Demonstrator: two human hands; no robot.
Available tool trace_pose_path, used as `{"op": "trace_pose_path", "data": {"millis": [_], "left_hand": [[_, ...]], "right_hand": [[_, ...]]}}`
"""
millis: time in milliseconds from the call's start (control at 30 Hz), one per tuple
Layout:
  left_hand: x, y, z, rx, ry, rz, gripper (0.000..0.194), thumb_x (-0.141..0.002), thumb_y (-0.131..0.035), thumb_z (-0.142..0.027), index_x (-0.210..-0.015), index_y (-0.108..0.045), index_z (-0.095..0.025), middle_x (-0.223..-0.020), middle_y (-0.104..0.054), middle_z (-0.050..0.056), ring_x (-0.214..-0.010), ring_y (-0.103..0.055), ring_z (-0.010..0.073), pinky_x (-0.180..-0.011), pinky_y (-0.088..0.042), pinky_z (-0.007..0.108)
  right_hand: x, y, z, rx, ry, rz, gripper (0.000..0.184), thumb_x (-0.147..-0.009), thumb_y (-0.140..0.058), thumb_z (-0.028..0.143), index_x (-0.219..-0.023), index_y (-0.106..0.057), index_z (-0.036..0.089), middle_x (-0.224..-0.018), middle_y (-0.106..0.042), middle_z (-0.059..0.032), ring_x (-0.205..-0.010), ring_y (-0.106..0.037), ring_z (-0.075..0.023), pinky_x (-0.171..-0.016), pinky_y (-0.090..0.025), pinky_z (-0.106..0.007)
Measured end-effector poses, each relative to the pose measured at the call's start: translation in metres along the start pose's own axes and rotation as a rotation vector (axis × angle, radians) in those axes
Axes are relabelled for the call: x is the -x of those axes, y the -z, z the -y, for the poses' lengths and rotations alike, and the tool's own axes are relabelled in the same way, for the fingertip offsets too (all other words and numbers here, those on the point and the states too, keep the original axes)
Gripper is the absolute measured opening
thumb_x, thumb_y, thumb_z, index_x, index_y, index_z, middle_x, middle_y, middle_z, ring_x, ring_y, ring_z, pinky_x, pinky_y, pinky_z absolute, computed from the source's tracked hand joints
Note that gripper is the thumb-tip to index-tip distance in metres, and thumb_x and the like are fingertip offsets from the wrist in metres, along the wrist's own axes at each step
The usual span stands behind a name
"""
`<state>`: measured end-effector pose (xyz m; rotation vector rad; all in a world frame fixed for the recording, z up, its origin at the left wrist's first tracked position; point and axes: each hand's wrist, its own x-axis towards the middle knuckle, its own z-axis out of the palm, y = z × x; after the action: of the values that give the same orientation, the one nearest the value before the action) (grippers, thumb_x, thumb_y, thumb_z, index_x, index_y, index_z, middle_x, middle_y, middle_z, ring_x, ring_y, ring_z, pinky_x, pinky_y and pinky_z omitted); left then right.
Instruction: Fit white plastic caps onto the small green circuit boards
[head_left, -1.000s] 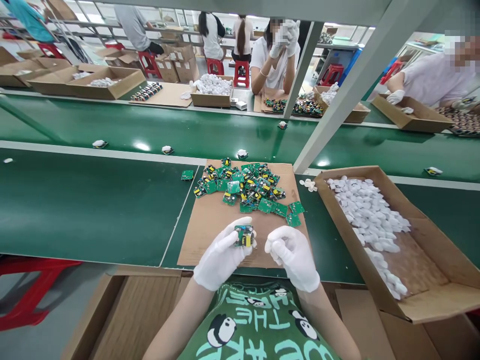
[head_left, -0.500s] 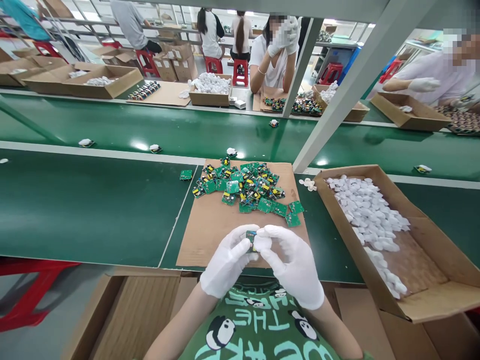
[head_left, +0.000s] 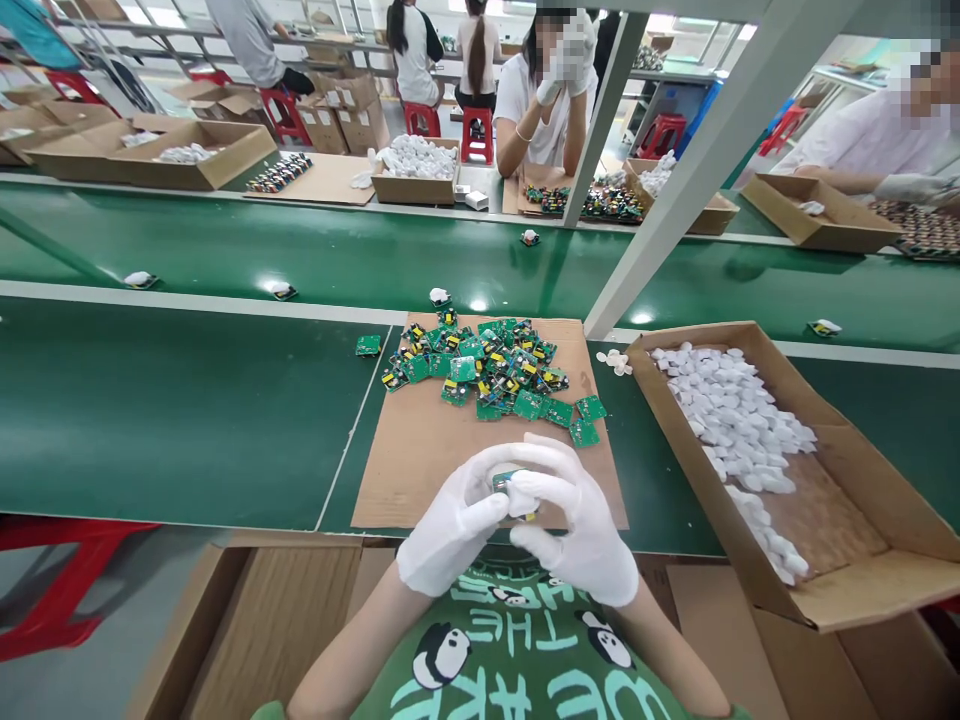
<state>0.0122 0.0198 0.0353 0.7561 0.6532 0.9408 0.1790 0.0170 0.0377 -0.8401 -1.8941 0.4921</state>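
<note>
In front of my shirt, my gloved left hand (head_left: pixel 454 522) grips a small green circuit board (head_left: pixel 501 483) between thumb and fingers. A white piece (head_left: pixel 520 503) lies against the board's right side. My gloved right hand (head_left: pixel 589 530) curls over that piece, its fingertips touching it and its thumb lower down. Fingers cover much of both parts. Just beyond my hands, a heap of green circuit boards (head_left: pixel 487 370) with yellow and black components rests on a cardboard sheet (head_left: pixel 420 450).
At the right, a cardboard box (head_left: pixel 847 500) holds many white pieces (head_left: pixel 739 410). Small white discs (head_left: pixel 615 362) lie beside it. Behind the heap runs a green conveyor belt (head_left: pixel 360 250) carrying several assembled boards. A slanted metal post (head_left: pixel 675 180) rises there. Co-workers sit across.
My right fingers have shifted over the white piece and spread more, with the thumb lower. Items on the conveyor have moved left. The right-hand co-worker's raised hand has come down.
</note>
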Motion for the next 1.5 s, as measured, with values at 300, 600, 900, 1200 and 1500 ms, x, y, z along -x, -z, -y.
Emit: {"op": "trace_pose_path", "data": {"millis": [300, 600, 900, 1200, 1500], "left_hand": [[0.001, -0.002, -0.014, -0.434, 0.054, 0.183, 0.035, -0.089, -0.056, -0.044, -0.096, -0.072, -0.013, -0.079, -0.068, 0.008, -0.068, -0.057, 0.0171, -0.060, -0.044, 0.026], [0.006, -0.005, -0.010, -0.256, 0.148, 0.151, 0.049, -0.084, -0.060, -0.058, -0.103, -0.069, -0.013, -0.074, -0.066, 0.006, -0.042, -0.048, 0.0073, -0.036, -0.036, 0.017], [0.013, -0.003, -0.011, -0.183, 0.195, 0.249, 0.048, -0.084, -0.064, -0.057, -0.109, -0.063, -0.016, -0.061, -0.061, 0.001, -0.040, -0.055, 0.0104, -0.035, -0.041, 0.018], [0.010, -0.014, -0.024, -0.566, 0.084, 0.106, 0.007, -0.070, -0.062, -0.014, -0.076, -0.059, -0.016, -0.060, -0.051, -0.005, -0.046, -0.043, 0.0070, -0.042, -0.033, 0.020], [0.011, -0.005, -0.012, -0.024, 0.208, 0.328, 0.047, -0.091, -0.052, -0.059, -0.088, -0.061, -0.012, -0.084, -0.068, 0.009, -0.046, -0.050, 0.0066, -0.038, -0.037, 0.017]], "right_hand": [[0.006, 0.004, -0.004, 0.009, -0.029, 0.132, 0.051, -0.082, -0.076, 0.032, -0.128, -0.053, 0.029, -0.117, -0.068, -0.0082, -0.117, -0.062, -0.0264, -0.098, -0.054, -0.044], [0.013, -0.005, -0.021, -0.161, 0.097, 0.045, 0.050, -0.088, -0.070, 0.039, -0.132, -0.047, 0.035, -0.114, -0.072, -0.0061, -0.111, -0.066, -0.0265, -0.090, -0.057, -0.045], [0.009, 0.007, -0.015, 0.035, 0.286, 0.116, 0.025, -0.099, -0.050, 0.040, -0.122, -0.057, 0.034, -0.118, -0.068, -0.0085, -0.121, -0.061, -0.0255, -0.084, -0.059, -0.042], [-0.003, 0.009, -0.007, 0.168, 0.281, 0.319, 0.035, -0.098, -0.053, 0.031, -0.132, -0.051, 0.027, -0.097, -0.071, -0.0058, -0.092, -0.069, -0.0208, -0.088, -0.056, -0.037], [0.005, 0.010, -0.009, 0.096, 0.297, 0.138, 0.051, -0.097, -0.054, 0.045, -0.141, -0.043, 0.020, -0.111, -0.070, -0.0113, -0.111, -0.067, -0.0251, -0.090, -0.058, -0.042]]}}
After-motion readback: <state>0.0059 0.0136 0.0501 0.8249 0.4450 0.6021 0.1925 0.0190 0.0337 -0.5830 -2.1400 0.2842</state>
